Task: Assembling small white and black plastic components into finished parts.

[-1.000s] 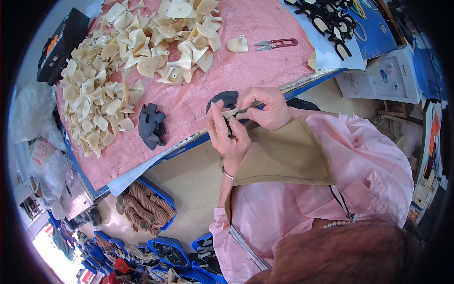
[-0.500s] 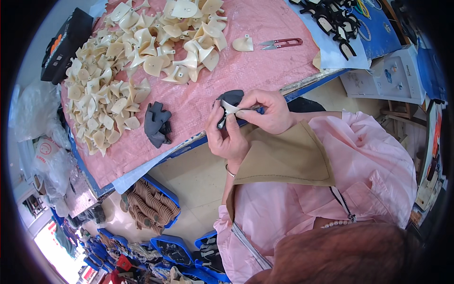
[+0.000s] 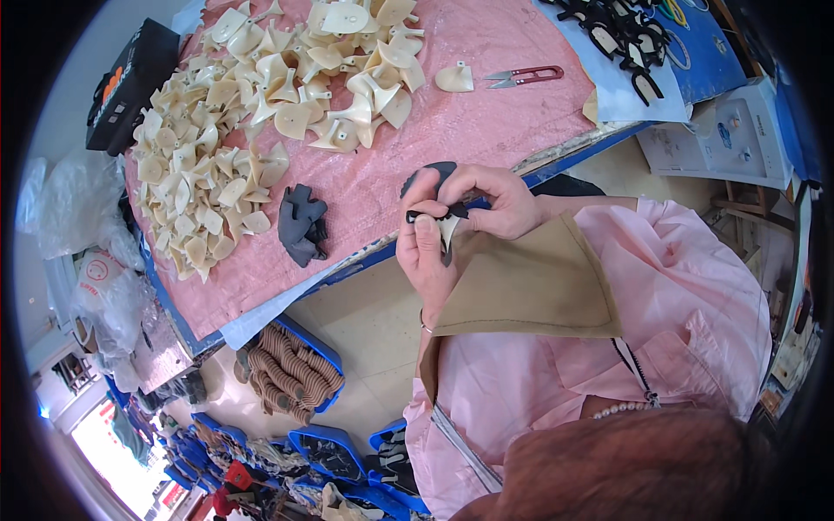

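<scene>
Close to the table's front edge, my left hand (image 3: 424, 252) pinches a small cream plastic piece (image 3: 448, 227) with black soft material on it. My right hand (image 3: 506, 205) grips the black material (image 3: 457, 211) at the piece's upper side, its fingers closed. Just beyond my fingers shows a dark grey soft piece (image 3: 443, 168), partly hidden by them. Left of my hands, several dark grey soft pieces (image 3: 302, 224) lie bunched on the pink cloth. A single cream plastic piece (image 3: 455, 79) rests farther off, beside red-handled thread snips (image 3: 524, 77).
A large heap of cream plastic pieces (image 3: 208, 161) covers the table's left and far side, on a pink cloth (image 3: 365, 187). Black-rimmed pieces (image 3: 638, 48) lie at the far right. Blue bins (image 3: 328, 451) and a bin of striped brown material (image 3: 291, 369) stand below.
My left fingers have shifted up over the piece, and it now shows lower between my hands. Black material has come into view at its top. The whole view has moved slightly.
</scene>
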Tool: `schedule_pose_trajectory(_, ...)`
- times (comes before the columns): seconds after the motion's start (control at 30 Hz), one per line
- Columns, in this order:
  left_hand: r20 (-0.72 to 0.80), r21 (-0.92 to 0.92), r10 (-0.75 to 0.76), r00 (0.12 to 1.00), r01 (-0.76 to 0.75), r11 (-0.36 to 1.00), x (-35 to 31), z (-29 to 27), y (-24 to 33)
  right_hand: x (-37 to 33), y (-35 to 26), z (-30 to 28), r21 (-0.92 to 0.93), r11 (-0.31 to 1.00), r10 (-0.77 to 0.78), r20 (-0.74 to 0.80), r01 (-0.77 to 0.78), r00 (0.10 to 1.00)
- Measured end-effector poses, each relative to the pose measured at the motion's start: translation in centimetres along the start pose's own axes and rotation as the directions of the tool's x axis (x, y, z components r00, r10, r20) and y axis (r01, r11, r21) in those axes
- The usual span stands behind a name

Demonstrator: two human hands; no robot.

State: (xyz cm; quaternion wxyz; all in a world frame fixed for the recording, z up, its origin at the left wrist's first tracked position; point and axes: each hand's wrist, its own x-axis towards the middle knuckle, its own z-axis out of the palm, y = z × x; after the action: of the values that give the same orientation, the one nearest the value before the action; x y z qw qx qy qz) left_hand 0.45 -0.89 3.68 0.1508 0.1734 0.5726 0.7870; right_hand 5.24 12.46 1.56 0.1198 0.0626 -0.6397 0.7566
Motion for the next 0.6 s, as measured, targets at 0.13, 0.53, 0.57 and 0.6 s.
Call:
schedule_pose_trajectory(0.13, 0.074, -0.176, -0.126, 0.989, 0.137, 0.975, 0.1, -0.5, 0.0, -0.5, 0.7, -0.6, -0.120, 0.988, -0.091, 0.036, 0.094, 0.995)
schedule_pose_trajectory(0.53, 0.247, -0.101, -0.273, 0.930, 0.305, 0.947, -0.1, -2.1, 1.4, -0.8, 0.6, -0.3, -0.119, 0.982, -0.154, -0.061, 0.146, 0.986)
schedule_pose_trajectory(0.57, 0.244, -0.100, -0.273, 0.931, 0.305, 0.947, -0.2, -2.1, 1.3, -0.7, 0.4, -0.3, -0.154, 0.972, -0.185, -0.045, 0.176, 0.982)
schedule_pose_trajectory(0.6, 0.217, -0.043, -0.220, 0.951, 0.234, 0.971, -0.4, -2.1, 1.1, -0.7, 0.3, -0.3, -0.152, 0.973, -0.184, -0.043, 0.176, 0.982)
